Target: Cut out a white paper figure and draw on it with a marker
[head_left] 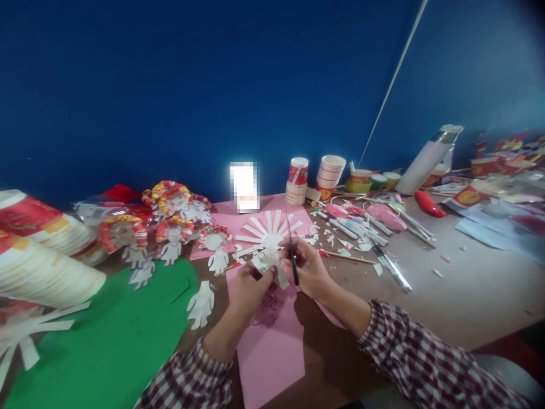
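I am holding a white paper cutout [269, 262] – thin, flat, with an irregular snipped outline – just above the middle of the bench [468, 295], nearer its front edge than its back. My left hand [249, 287] is pinching it from below, fingers curled and pressed together on the paper, wrist bent up. My right hand [309, 267] is wrapping the handles of the scissors [292, 253], fist closed on them; the slim dark blades are pointing up and away, running along the cutout's right side and looking nearly together. Under both hands a matte pink sheet [272, 346] is reaching to the front edge. A broad green sheet [106, 341] is covering the front left corner, a white hand-shaped cutout [201, 304] lying at its rim. Toward the back edge a white fan-cut paper [268, 227] is spreading its strips – behind it two stacks of paper cups [297, 180] are standing.
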A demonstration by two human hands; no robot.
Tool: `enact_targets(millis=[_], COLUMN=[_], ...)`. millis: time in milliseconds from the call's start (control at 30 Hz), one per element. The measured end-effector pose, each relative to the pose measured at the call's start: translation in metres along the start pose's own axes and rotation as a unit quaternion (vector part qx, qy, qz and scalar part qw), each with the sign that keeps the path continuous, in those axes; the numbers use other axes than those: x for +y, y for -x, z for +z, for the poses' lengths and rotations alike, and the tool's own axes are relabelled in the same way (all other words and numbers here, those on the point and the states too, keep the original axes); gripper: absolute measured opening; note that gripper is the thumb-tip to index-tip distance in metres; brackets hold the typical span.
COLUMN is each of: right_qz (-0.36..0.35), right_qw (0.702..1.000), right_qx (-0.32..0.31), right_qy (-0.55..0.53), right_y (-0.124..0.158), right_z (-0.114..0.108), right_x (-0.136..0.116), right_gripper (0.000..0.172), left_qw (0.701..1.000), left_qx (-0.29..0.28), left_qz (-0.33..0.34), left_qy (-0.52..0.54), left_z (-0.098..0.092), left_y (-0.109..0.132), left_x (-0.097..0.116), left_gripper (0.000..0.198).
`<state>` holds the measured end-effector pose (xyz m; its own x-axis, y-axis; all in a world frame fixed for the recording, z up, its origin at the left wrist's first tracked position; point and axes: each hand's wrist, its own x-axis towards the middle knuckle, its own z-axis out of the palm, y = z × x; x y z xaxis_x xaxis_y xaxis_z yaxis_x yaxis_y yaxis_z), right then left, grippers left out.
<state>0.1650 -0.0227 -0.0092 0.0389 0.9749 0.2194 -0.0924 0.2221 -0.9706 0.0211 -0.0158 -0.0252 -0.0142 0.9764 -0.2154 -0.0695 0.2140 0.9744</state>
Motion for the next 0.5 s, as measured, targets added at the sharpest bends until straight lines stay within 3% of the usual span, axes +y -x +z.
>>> enact_targets(millis=[233, 400, 500], right_qz=[0.025, 0.097, 0.073], right_qw=[0.998, 0.993, 0.996], right_qx=[0.045, -0.012, -0.026], right_qy=[-0.023, -0.07, -0.051], right_y=[-0.004, -0.004, -0.004], right_z=[-0.002, -0.002, -0.002], right_x=[0.005, 0.012, 0.012], right_gripper=[0.032, 0.034, 0.036], left_qw=[1.0, 0.998, 0.998], left_qx=[-0.016, -0.029, -0.016], left_qz=[0.006, 0.004, 0.026], left_qy=[0.013, 0.059, 0.048], left_z=[-0.004, -0.005, -0.006], left_y=[-0.002, -0.002, -0.001], left_x=[0.009, 0.014, 0.015], left_gripper=[0.029, 0.035, 0.031])
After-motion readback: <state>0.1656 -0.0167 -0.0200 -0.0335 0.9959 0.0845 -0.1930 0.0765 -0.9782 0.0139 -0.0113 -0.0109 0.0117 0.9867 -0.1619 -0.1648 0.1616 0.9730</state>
